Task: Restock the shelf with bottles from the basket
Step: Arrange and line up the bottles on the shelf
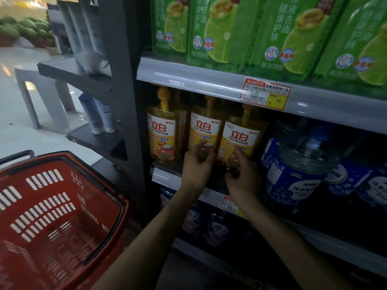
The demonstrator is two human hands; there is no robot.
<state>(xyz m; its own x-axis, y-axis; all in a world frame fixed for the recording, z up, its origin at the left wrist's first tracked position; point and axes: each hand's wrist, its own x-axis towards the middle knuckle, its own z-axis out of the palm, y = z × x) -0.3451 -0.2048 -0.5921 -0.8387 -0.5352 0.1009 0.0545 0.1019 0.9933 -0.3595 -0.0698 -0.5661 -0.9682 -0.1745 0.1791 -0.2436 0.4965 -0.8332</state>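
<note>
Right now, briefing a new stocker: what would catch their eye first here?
The left hand grips the middle bottle and the right hand the right bottle, both yellow, on the shelf. A red basket, seemingly empty, sits lower left; green cartons fill the top.

A pale, glossy floor (25, 130) stretches off to the left, brightly lit far back and dimmer close by. A grey stool (41, 95) stands on it. Beyond lies a heap of green watermelons (23, 30), blurred, and a dark side rack (96, 141) juts out nearby.
</note>
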